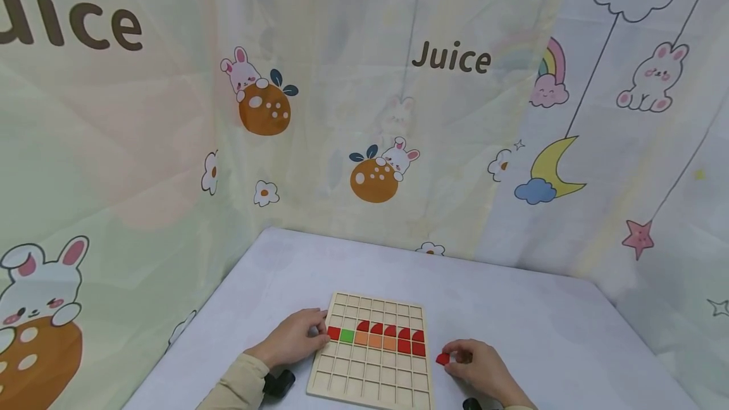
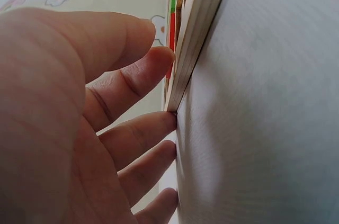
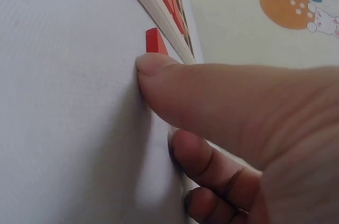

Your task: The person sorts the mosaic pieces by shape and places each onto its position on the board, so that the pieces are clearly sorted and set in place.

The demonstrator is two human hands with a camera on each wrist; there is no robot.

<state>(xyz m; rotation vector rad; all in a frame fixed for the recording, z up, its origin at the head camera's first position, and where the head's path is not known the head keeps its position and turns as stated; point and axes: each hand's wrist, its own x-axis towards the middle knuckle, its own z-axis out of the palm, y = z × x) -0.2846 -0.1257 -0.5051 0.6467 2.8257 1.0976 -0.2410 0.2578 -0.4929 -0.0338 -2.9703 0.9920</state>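
A wooden grid board [image 1: 370,375] lies on the table. Across its middle run a red square tile [image 1: 333,333], a green tile [image 1: 347,336], several orange tiles [image 1: 376,341] and two red ones [image 1: 411,348]; above them sit several red round-edged tiles [image 1: 390,330]. At the board's left edge rests my left hand [image 1: 293,335], its fingers loosely bent and the index fingertip touching the edge by the red square in the left wrist view. To the right of the board, my right hand [image 1: 478,366] pinches a small red tile [image 3: 155,41] just above the table; the fingers cover part of its shape.
The white-covered table [image 1: 256,296] spreads around the board. Printed fabric walls [image 1: 319,163] stand behind it and along both sides. A black device [image 1: 279,385] sits by the left wrist, another [image 1: 471,404] by the right.
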